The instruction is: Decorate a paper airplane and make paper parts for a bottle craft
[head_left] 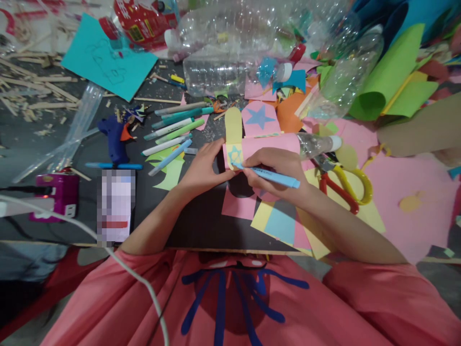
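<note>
Pink-wrapped bottle (272, 143), held by left hand (206, 165), lies under right hand (280, 166) gripping marker (275, 177).

So the plastic bottle (277, 143) is lying sideways mid-frame, wrapped in pink paper, white cap (336, 142) facing right, with a blue star (235, 156) on its yellow left end. Light-blue marker (275, 177) slants just below, uncapped tip at that star.

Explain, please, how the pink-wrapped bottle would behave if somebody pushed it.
The pink-wrapped bottle is probably light for its size: its bare neck is clear plastic. Lying on its side, its rounded body might roll without the left hand steadying it. The yellow strip looks like thin paper, so it may bend easily.
</note>
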A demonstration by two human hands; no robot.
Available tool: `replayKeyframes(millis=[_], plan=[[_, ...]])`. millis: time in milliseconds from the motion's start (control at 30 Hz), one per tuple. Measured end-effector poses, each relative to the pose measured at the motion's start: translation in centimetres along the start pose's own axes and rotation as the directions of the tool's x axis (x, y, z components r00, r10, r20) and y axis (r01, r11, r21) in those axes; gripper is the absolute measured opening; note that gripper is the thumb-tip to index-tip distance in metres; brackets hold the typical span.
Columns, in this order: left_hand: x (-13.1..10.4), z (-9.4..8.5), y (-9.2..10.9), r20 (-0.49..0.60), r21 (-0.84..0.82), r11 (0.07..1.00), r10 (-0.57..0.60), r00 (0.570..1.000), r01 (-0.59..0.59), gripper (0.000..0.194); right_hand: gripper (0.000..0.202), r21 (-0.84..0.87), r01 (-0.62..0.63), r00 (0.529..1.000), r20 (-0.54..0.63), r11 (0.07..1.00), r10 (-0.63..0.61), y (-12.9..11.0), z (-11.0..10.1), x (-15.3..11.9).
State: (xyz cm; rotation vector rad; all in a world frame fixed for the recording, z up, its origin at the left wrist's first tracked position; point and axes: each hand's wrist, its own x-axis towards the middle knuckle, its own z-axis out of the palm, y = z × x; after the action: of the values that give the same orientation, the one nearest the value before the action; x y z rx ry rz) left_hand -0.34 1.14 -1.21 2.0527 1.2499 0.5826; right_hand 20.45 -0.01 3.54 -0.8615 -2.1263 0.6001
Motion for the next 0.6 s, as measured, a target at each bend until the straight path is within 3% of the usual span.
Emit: replayKeyframes(millis=[267, 467, 600], plan=[[0.0, -0.05, 0.02, -0.002, -0.028, 1.0, -0.004, 1.0, 0.004, 0.068, 0.015, 0.017, -0.023, 1.0, 0.015, 1.0, 0.023, -0.13, -0.27, 0.08], [-0.05, 0.01, 0.03, -0.008, -0.016, 1.0, -0.005, 1.0, 0.005, 0.067, 0.016, 0.022, -0.11, 0.992, 0.069, 0.994, 0.108, -0.33, -0.51, 0.06], [-0.05, -0.09, 0.3, -0.005, 0.005, 1.0, -0.021, 1.0, 0.021, 0.067, 0.013, 0.105, -0.122, 0.992, -0.005, 0.987, 0.123, -0.59, -1.01, 0.21]])
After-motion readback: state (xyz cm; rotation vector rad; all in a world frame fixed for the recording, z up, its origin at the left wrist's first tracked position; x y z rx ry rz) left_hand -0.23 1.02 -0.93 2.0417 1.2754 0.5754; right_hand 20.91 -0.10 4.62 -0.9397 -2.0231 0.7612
